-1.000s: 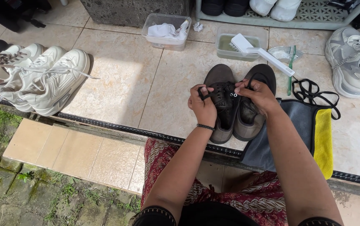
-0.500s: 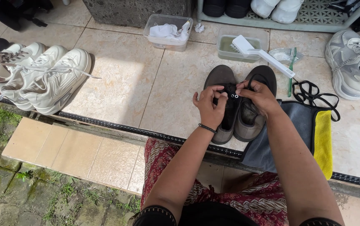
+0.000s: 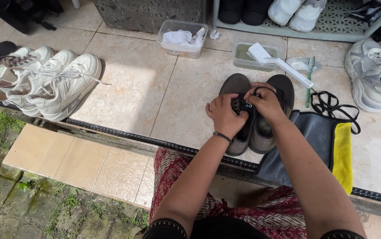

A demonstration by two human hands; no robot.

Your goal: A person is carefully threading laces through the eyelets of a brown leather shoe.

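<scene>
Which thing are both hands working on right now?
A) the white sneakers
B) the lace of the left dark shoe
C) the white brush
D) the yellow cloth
B: the left hand and right hand pinch the black lace over the dark shoe.

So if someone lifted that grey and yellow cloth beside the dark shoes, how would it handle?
The grey and yellow cloth would probably be floppy: it lies flat and droops over the tile step's edge. It looks thin, so likely light. The loose black lace resting on it might slide off.
</scene>
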